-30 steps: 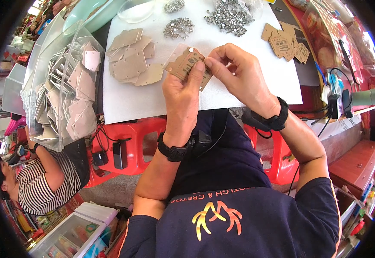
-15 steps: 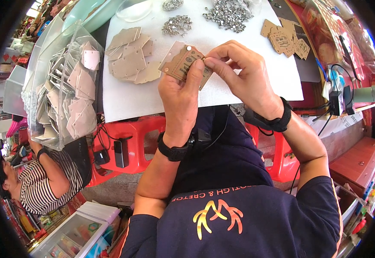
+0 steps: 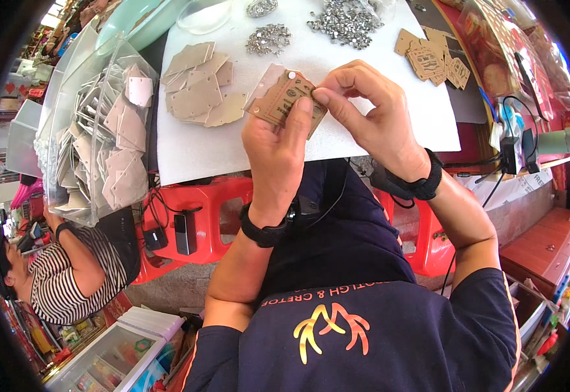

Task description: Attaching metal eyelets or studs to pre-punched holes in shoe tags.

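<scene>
My left hand [image 3: 277, 147] grips a brown printed card [image 3: 284, 97] with a plain greyish-beige board [image 3: 259, 88] behind it, thumb pressed on the printed face. A small pale round piece [image 3: 291, 75] sits by the card's upper edge. The thumb and forefinger of my right hand [image 3: 380, 114] are pinched together at the card's right edge; whatever is between them is hidden. To the left of the card lie loose plain boards [image 3: 197, 95] in a heap on a white sheet [image 3: 200, 153]. Small metal pieces form one pile [image 3: 268, 39] and a larger pile [image 3: 345, 25] beyond my hands.
More brown printed cards [image 3: 427, 60] lie at the far right. A clear plastic bin [image 3: 92, 196] full of plain boards stands at left, near a pale green basin [image 3: 134, 26]. Red stools [image 3: 223, 206] are below the table. Another person in a striped shirt [image 3: 79, 281] is at lower left.
The card and boards in my left hand have shifted slightly to the right and tilted a little. My right fingers stay pinched at its edge, barely moved.
</scene>
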Action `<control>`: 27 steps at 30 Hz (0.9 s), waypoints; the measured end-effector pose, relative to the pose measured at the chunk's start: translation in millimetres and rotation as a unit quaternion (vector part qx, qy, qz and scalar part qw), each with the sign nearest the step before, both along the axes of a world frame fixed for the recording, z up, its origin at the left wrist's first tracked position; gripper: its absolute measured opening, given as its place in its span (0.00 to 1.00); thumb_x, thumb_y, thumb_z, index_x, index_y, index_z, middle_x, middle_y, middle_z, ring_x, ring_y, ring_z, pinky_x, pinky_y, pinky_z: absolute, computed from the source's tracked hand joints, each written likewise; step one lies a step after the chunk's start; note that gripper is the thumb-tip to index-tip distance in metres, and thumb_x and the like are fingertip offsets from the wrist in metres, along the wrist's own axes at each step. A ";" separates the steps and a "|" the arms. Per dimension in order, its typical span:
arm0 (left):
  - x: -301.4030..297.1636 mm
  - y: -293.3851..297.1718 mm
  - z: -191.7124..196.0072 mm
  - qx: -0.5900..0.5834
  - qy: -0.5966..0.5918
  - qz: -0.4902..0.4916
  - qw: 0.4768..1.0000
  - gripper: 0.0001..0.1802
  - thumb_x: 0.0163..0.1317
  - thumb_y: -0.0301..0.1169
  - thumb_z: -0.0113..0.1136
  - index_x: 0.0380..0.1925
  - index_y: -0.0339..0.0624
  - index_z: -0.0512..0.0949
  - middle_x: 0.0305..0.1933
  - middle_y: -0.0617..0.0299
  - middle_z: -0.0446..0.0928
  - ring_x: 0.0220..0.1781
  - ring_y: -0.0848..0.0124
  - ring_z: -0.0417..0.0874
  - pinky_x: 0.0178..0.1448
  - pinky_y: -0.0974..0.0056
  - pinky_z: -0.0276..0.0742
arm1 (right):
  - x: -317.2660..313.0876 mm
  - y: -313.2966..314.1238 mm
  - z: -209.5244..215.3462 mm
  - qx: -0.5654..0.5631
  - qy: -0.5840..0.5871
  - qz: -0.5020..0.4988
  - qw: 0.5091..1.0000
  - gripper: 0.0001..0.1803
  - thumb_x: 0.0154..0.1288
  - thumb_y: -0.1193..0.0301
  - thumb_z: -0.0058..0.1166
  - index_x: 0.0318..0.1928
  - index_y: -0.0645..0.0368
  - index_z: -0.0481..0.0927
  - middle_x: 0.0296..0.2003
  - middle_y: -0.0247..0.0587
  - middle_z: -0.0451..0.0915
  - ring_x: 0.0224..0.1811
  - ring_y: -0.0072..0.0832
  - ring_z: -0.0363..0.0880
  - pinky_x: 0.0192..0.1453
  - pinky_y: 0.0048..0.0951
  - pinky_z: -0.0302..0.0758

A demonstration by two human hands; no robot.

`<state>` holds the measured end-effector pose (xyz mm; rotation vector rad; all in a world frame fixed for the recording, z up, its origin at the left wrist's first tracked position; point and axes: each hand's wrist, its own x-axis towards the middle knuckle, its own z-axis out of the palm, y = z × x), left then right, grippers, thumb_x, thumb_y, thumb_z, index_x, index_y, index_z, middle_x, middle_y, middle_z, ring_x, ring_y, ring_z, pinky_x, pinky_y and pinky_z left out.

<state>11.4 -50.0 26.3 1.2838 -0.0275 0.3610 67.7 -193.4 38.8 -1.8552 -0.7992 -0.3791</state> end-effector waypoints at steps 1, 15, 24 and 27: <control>-0.7 -0.2 1.2 0.015 0.000 -0.002 1.000 0.10 0.68 0.27 0.57 0.45 0.32 0.78 0.40 0.66 0.78 0.40 0.83 0.76 0.44 0.74 0.73 | -0.5 -0.3 1.4 0.000 0.000 0.000 1.000 0.06 0.61 0.73 0.63 0.36 0.62 0.81 0.30 0.39 0.81 0.32 0.27 0.80 0.36 0.26 0.76; -4.3 -2.6 -0.9 0.004 -0.021 0.014 1.000 0.10 0.68 0.25 0.55 0.46 0.30 0.77 0.39 0.66 0.78 0.39 0.83 0.75 0.43 0.73 0.73 | -7.2 -0.1 -6.2 0.099 0.242 0.077 0.962 0.09 0.68 0.69 0.59 0.42 0.64 0.81 0.36 0.32 0.82 0.36 0.14 0.77 0.40 0.19 0.74; 0.3 -5.8 0.2 0.031 -0.013 -0.007 0.999 0.11 0.68 0.25 0.53 0.47 0.30 0.77 0.40 0.65 0.78 0.40 0.82 0.76 0.45 0.72 0.74 | -9.1 -6.5 0.0 0.079 0.221 0.063 0.970 0.12 0.68 0.69 0.57 0.45 0.65 0.82 0.34 0.36 0.84 0.35 0.16 0.78 0.39 0.21 0.75; 1.9 -7.8 -0.3 0.073 -0.011 -0.015 0.997 0.12 0.68 0.25 0.54 0.48 0.30 0.77 0.41 0.63 0.79 0.42 0.81 0.77 0.47 0.72 0.74 | -9.7 -14.0 -0.7 0.058 0.231 0.045 0.970 0.11 0.68 0.69 0.57 0.44 0.64 0.82 0.33 0.35 0.84 0.33 0.16 0.78 0.39 0.22 0.75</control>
